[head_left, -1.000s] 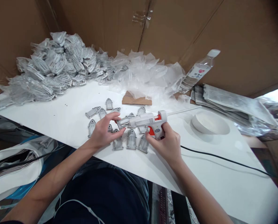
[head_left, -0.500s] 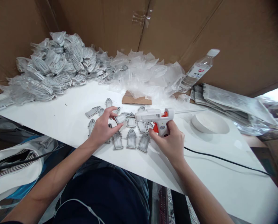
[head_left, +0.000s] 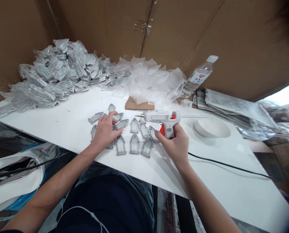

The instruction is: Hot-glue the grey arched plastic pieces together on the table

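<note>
Glue gun [head_left: 159, 116] sits clenched by its handle in the right hand [head_left: 176, 144], the fingers wrapped around the grip below the orange trigger. Its body is level and its metal nozzle [head_left: 139, 115] points left, while a long glue stick [head_left: 193, 116] trails out the back. Held this way, the hot end seems kept clear of the palm and raised off the table, just beyond the nearest tags. Gray arched tags [head_left: 134, 144] lie flat on the white table [head_left: 54, 129], loosely spaced in rough rows, probably so that each one can be reached singly. They sit between the two hands, with the right hand just beside the rightmost tag. The left hand [head_left: 105, 131] arches over the left of the group, its fingers [head_left: 112, 116] curled down among the tags. Whether it has pinched one or is only resting there, I cannot tell. Farther back, bagged tags [head_left: 54, 74] form a heap beside loose plastic film [head_left: 146, 76], a cardboard scrap [head_left: 139, 104] and a water bottle [head_left: 199, 77]. A white bowl [head_left: 211, 127] sits to the right, and a black cable [head_left: 227, 165] crosses the table.
</note>
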A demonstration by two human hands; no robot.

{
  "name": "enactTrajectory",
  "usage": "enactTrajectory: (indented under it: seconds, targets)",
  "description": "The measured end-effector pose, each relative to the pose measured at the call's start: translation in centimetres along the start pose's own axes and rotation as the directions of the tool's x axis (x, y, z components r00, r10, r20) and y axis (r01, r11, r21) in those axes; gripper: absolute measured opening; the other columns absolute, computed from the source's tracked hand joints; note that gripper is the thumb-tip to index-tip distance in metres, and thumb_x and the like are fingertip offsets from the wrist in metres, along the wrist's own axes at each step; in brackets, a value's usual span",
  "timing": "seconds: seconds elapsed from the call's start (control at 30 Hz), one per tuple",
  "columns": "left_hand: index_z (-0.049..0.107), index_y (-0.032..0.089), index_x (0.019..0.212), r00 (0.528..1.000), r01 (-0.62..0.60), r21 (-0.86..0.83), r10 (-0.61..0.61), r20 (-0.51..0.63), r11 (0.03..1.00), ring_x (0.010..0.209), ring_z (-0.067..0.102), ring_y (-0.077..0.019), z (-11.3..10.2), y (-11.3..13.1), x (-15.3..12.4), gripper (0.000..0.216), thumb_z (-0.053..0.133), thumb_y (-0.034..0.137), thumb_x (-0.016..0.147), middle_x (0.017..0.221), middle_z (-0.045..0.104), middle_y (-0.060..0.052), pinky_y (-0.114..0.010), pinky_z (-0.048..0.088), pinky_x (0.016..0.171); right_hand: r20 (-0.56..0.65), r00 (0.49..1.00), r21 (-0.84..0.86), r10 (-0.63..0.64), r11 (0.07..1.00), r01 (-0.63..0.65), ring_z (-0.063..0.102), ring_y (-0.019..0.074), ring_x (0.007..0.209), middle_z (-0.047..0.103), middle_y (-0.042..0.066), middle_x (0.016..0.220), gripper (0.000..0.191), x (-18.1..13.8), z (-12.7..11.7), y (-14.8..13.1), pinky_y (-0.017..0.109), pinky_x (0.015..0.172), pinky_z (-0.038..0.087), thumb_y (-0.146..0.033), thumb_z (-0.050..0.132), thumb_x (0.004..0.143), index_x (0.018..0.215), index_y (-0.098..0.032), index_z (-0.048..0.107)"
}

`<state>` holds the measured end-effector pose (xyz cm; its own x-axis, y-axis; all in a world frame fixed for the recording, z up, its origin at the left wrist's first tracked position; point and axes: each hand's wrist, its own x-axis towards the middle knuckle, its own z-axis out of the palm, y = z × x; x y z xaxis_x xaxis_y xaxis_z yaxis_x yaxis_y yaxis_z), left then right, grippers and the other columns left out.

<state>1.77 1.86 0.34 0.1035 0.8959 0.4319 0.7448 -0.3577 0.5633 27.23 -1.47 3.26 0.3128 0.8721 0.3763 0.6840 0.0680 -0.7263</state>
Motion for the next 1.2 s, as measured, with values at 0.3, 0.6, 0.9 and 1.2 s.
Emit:
enactTrajectory:
  seconds: [0.3,0.6,0.9,1.2]
  targets:
    - [0.044,0.023,0.136,0.957,-0.079,0.002,0.075,0.281,0.997,0.115,0.062,-0.037,0.4,1.1,2.2,0.072,0.077,0.03,0.072,0.122,0.068,-0.014,-0.053,0.047,0.098,-0.018,0.998,0.087,0.066,0.994,-0.064,0.036,0.0097,0.052,0.043,-0.008,0.056,0.039,0.4,-0.1,0.5,0.025,0.048,0.031,-0.047,0.073,0.062,0.068,-0.023,0.043]
    - [0.044,0.028,0.14,0.82,-0.194,-0.106,0.22,0.528,0.975,0.132,0.056,-0.0348,2.7,0.5,6.1,0.085,0.082,0.043,0.066,0.141,0.061,-0.012,-0.063,0.017,0.12,-0.024,0.998,0.106,0.059,0.993,-0.056,0.036,0.0094,0.053,0.044,-0.008,0.057,0.038,0.4,-0.3,0.4,0.025,0.05,0.031,-0.046,0.073,0.063,0.067,-0.023,0.043]
    - [0.021,0.026,0.152,0.914,-0.169,-0.099,0.194,0.357,0.981,0.136,0.051,-0.0344,-1.2,-0.1,4.2,0.102,0.082,0.034,0.07,0.14,0.058,-0.015,-0.064,0.013,0.121,0.006,0.999,0.09,0.051,0.995,-0.051,0.037,0.0102,0.054,0.047,-0.007,0.059,0.037,0.2,-0.2,0.3,0.025,0.05,0.032,-0.048,0.073,0.064,0.071,-0.022,0.046]
    - [0.015,0.029,0.154,0.963,-0.19,-0.158,0.215,0.164,0.969,0.142,0.044,-0.0342,-1.1,0.1,0.4,0.103,0.079,0.033,0.074,0.141,0.058,-0.013,-0.065,0.013,0.121,0.062,0.994,-0.037,-0.085,0.995,0.087,0.032,0.0099,0.048,0.041,-0.009,0.053,0.036,-0.2,0.2,0.0,0.026,0.048,0.03,-0.045,0.067,0.063,0.068,-0.025,0.037]
